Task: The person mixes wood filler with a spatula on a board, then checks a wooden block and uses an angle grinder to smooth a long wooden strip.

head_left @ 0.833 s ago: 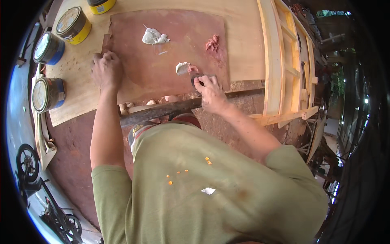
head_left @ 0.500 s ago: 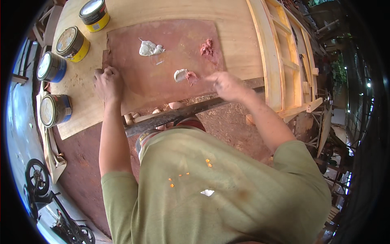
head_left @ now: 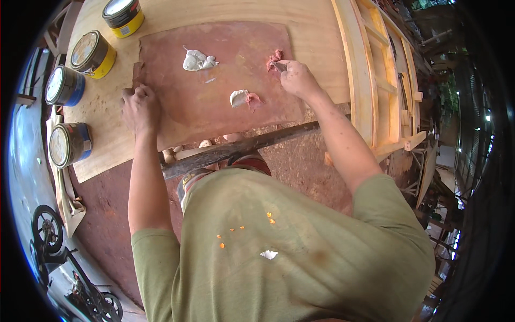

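A reddish-brown stained sheet (head_left: pixel 182 102) lies on the wooden table. My right hand (head_left: pixel 299 79) is closed on a small thin grey scraper (head_left: pixel 280 66), its tip in a lump of pink paste (head_left: pixel 272 60) at the sheet's right side. White paste (head_left: pixel 198 60) sits in a blob at the far middle. Nearer me, a white dab (head_left: pixel 238 98) touches a pink dab (head_left: pixel 252 100). My left hand (head_left: pixel 140 110) rests with curled fingers at the sheet's left edge, beside a narrow brown strip (head_left: pixel 138 73); what its fingers hold is hidden.
Several paste tins line the left of the pale plywood tabletop (head_left: pixel 102 129), among them a yellow-and-black tin (head_left: pixel 123 19) and a blue-banded tin (head_left: pixel 70 145). A wooden frame (head_left: pixel 375 80) stands at the right. A dark bar (head_left: pixel 241 147) runs along the near side.
My right hand has moved away from me, from beside the near dabs to the pink lump. My left hand stays at the sheet's left edge.
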Tool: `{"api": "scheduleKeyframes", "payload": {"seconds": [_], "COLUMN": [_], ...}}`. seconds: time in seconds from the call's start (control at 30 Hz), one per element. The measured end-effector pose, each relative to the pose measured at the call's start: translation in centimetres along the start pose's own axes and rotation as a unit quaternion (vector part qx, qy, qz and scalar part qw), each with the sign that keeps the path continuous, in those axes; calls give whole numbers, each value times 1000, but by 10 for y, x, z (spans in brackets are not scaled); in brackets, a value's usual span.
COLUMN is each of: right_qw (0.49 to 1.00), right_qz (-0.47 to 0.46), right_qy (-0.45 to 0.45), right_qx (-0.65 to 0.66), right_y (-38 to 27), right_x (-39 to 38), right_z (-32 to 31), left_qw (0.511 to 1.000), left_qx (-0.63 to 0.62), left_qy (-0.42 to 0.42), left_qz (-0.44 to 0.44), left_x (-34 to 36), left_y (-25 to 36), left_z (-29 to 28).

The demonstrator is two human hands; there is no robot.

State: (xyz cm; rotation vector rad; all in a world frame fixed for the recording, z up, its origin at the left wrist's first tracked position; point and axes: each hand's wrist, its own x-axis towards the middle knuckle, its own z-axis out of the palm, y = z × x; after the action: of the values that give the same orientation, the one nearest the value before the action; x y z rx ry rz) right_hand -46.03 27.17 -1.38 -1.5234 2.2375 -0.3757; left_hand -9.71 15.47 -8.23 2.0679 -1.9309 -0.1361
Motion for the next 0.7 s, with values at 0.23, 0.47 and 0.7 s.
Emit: {"api": "scheduleKeyframes", "payload": {"seconds": [0.23, 0.47, 0.7], "right_qw": [996, 985, 971], "right_qz": [40, -76, 17], "right_qy": [-77, -151, -236], "right_qx": [4, -40, 40], "right_y": [2, 16, 0], "right_x": [23, 49, 5], "right_z": [8, 5, -20], "left_qw": [1000, 1000, 1000], "left_qx": [0, 1, -6], "left_qy": [-11, -21, 21], "left_qz": [-13, 5, 3], "left_x": [-1, 0, 0], "left_y": [3, 1, -1], "left_z": [-5, -5, 3]}}
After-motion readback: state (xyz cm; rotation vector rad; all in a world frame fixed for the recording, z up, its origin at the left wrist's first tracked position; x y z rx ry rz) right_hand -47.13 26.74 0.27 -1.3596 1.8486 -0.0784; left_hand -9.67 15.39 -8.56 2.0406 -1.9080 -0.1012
